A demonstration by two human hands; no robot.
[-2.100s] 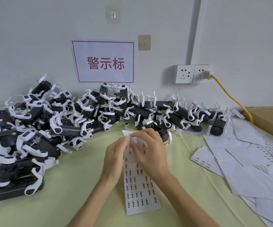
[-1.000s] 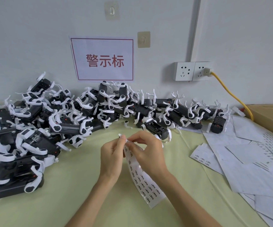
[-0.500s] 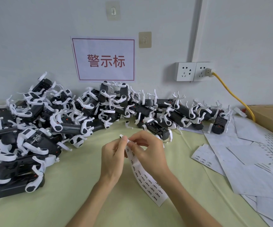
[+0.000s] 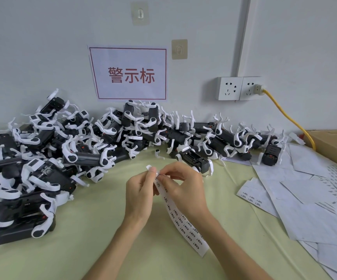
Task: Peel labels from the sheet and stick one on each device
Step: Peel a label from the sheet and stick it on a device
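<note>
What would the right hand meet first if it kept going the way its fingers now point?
The right hand points left, pinching the label strip at its top. Almost at once it would meet the left hand, whose fingertips pinch the same end; depth between them is unclear.

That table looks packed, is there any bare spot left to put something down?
Yes: the green tabletop is bare in front, between the device pile on the left and the loose sheets on the right, around the hands. The back edge along the wall is crowded with devices.
</note>
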